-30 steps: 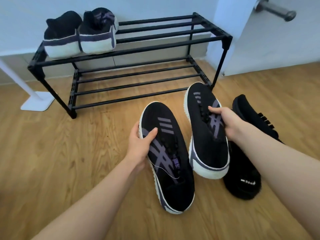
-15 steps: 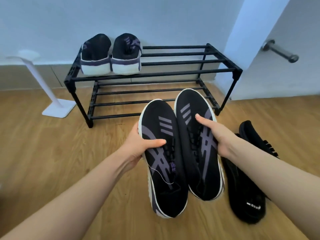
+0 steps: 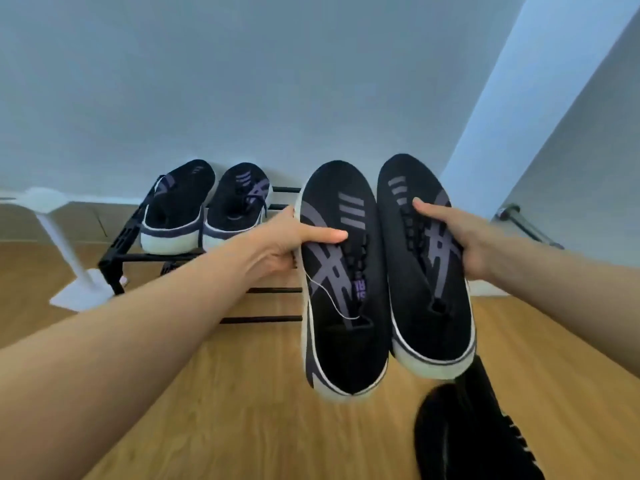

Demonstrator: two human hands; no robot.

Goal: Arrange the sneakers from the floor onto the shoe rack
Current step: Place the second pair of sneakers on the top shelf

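Observation:
I hold two black sneakers with purple stripes and white soles side by side in the air, toes pointing at the wall. My left hand grips the left sneaker at its outer edge. My right hand grips the right sneaker across the laces. Both hang in front of the black shoe rack, hiding its right part. A matching pair stands on the rack's top shelf at the left: one sneaker and its mate, heels toward me.
A black pair of shoes lies on the wooden floor at the lower right. A white stand rises left of the rack. A metal door handle sticks out at the right. Pale wall behind the rack.
Both hands have lifted the two sneakers off the floor and carried them up and forward to the rack's height. The view has tilted up toward the wall.

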